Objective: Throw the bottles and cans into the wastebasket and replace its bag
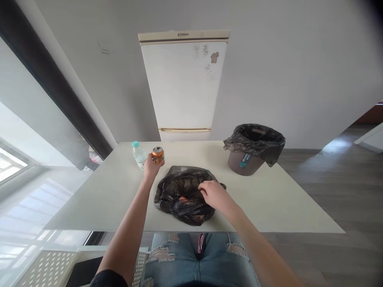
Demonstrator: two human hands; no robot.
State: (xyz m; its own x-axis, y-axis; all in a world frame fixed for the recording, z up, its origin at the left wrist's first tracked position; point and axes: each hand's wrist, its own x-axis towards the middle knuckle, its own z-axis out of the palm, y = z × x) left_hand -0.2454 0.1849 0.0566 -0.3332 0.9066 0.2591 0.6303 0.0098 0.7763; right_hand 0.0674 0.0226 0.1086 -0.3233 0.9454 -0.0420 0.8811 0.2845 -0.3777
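My left hand is stretched out over the white table and wrapped round an orange drink can, which stands upright. Just left of the can is a small clear water bottle with a teal cap. My right hand rests on a crumpled black plastic bag in the middle of the table, fingers curled into the bag's opening and gripping its edge. Something reddish shows inside the bag.
A brown waste bin lined with a black bag stands at the back right of the table. A white fridge stands against the wall behind the table. A window lies to the left, a perforated white panel below it.
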